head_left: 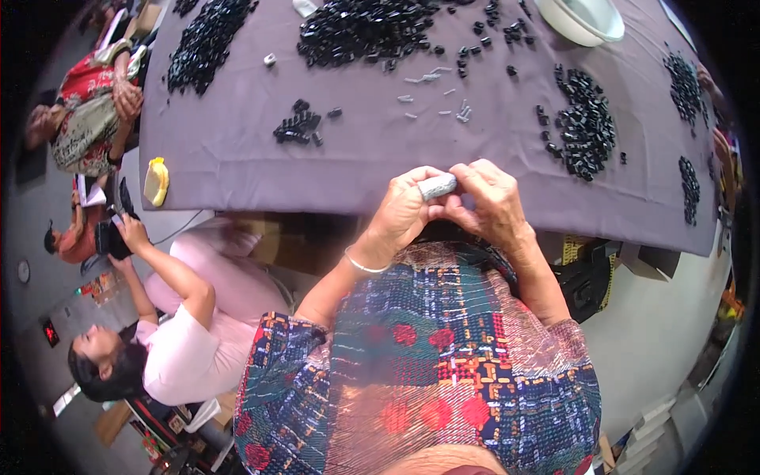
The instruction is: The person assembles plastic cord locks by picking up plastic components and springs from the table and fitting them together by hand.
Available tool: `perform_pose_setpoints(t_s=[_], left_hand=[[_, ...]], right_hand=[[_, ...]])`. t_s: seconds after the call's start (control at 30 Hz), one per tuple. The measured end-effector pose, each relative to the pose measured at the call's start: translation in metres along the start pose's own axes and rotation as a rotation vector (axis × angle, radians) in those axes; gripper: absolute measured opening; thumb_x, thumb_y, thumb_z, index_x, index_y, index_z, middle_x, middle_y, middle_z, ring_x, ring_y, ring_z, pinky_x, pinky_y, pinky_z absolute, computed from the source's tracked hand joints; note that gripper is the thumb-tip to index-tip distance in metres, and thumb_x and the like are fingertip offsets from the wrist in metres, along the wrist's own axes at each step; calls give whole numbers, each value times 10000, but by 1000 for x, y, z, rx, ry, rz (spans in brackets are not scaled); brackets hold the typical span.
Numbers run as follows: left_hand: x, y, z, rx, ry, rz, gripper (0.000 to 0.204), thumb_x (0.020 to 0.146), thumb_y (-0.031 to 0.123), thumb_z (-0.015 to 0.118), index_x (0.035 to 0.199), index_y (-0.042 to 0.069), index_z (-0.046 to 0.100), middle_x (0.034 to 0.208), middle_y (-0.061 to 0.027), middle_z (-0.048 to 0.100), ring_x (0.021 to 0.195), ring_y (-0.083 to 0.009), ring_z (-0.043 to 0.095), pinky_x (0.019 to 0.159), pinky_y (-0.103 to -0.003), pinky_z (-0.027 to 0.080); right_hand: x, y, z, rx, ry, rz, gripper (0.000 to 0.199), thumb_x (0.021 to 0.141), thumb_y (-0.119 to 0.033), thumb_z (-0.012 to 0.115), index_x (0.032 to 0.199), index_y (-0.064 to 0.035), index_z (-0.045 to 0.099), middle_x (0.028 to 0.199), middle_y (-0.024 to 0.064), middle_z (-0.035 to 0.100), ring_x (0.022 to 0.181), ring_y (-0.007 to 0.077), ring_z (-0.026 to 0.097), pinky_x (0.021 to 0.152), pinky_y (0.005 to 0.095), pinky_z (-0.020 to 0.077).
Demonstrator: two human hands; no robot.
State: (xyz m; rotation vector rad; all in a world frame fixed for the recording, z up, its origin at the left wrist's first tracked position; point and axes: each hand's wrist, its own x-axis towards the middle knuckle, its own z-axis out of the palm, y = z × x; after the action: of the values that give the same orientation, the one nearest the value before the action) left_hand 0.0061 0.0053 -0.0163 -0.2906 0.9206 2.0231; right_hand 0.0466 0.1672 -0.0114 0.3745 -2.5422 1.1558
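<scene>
My left hand (400, 207) and my right hand (489, 196) meet at the near edge of the cloth-covered table, with fingertips pressed together. A grey, rounded sleeve-like piece (438, 186) shows at my left fingers; it looks like a wrap over a fingertip, but I cannot be sure. Whatever the fingers pinch is too small or hidden to name. Beyond my hands lie several thin grey pins (463, 111). A small cluster of black pieces (298, 125) is left of them, and a larger pile of black pieces (584, 127) lies to the right.
More black pieces form a big heap (356, 32) and another pile (204, 47) at the far side. A white basin (582, 20) stands far right. A yellow sponge-like item (157, 182) lies at the left edge. A person in pink (198, 348) sits at my left.
</scene>
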Motion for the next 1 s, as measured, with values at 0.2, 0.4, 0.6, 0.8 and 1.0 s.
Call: perform_pose_setpoints(t_s=[0.2,0.4,0.6,0.8,1.0], left_hand=[[-4,-1,7,263,46,75,163,958,174,525,958,11,532,784,-43,607,668,-92,602,582,-211,524],[-2,-4,-1,400,-7,68,245,962,262,507,1011,24,529,854,-48,587,723,-126,608,622,-278,547],[-1,-3,8,427,22,86,199,980,191,456,950,1,509,764,-56,581,616,-117,590,543,-229,519],[-1,-12,13,632,71,233,192,986,186,446,911,16,497,716,-38,564,568,-99,558,490,-220,462],[-1,1,19,473,89,155,198,976,198,502,942,5,529,722,-33,584,578,-88,555,529,-208,465]], right_hand=[[-4,9,9,114,54,73,215,634,-84,662,830,-40,586,676,103,556,617,284,569,555,383,487],[-6,15,16,178,148,43,219,648,-82,660,857,-26,634,631,79,549,535,215,546,501,324,452],[-6,13,13,170,80,86,173,621,-55,633,783,-32,578,650,94,566,588,267,590,543,359,499],[-9,16,16,168,99,66,166,661,-56,625,824,-30,611,606,70,547,529,220,557,512,322,466],[-6,12,12,214,81,89,196,684,-73,651,859,-17,581,725,120,587,645,277,607,568,358,501]])
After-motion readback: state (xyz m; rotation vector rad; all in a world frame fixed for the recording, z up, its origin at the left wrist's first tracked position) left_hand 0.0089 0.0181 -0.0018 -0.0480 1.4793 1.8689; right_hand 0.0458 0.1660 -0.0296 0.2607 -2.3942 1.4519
